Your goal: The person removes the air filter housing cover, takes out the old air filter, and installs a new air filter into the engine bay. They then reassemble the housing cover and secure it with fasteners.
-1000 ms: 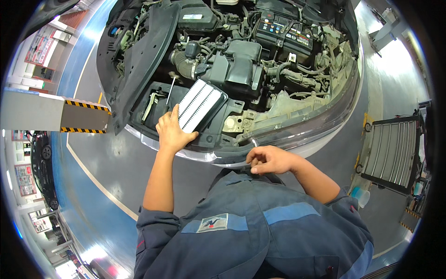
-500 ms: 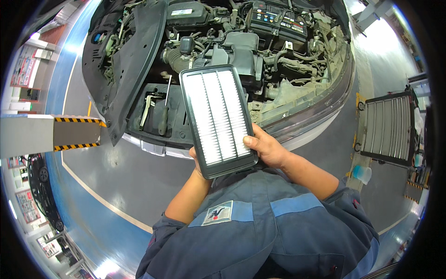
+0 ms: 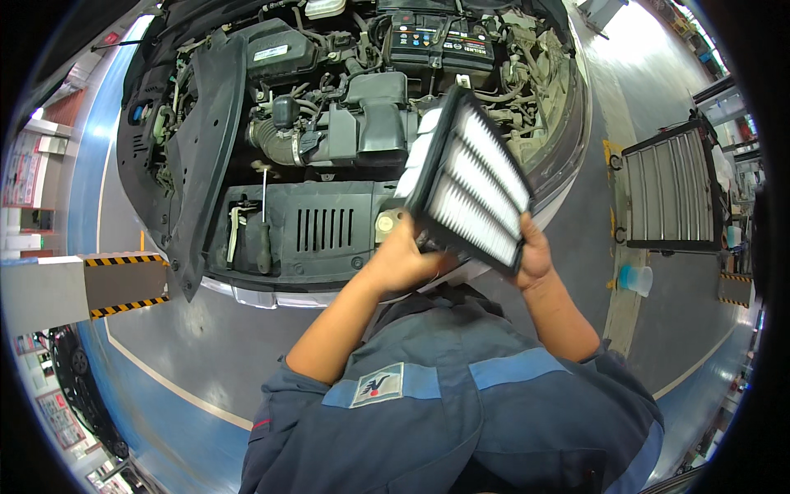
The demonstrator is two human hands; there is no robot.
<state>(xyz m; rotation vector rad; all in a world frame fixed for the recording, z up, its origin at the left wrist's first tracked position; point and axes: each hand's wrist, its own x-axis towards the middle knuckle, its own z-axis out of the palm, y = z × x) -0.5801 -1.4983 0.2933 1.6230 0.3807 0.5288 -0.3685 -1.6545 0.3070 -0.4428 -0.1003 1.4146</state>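
A rectangular car air filter (image 3: pixel 479 177), white pleats in a black frame, is held tilted above the front edge of the open engine bay. My right hand (image 3: pixel 535 251) grips its lower right edge, fingers partly hidden behind the frame. At the lower left corner, my left hand (image 3: pixel 401 262) is closed on the filter, slightly blurred by motion. White shows along the filter's left side too. Behind it lie the black air intake duct (image 3: pixel 383 123) and a ribbed hose (image 3: pixel 276 144).
A screwdriver (image 3: pixel 264 247) and a metal hand tool (image 3: pixel 234 230) lie on the black front cover (image 3: pixel 325 226). The battery (image 3: pixel 440 49) sits at the back of the bay. A grey tool cabinet (image 3: pixel 671 189) stands right, a striped lift post base (image 3: pixel 123 284) left.
The filter has turned from facing me to a steep tilt and moved right. My left hand has shifted up and right with it, my right hand to the right. The view has shifted.
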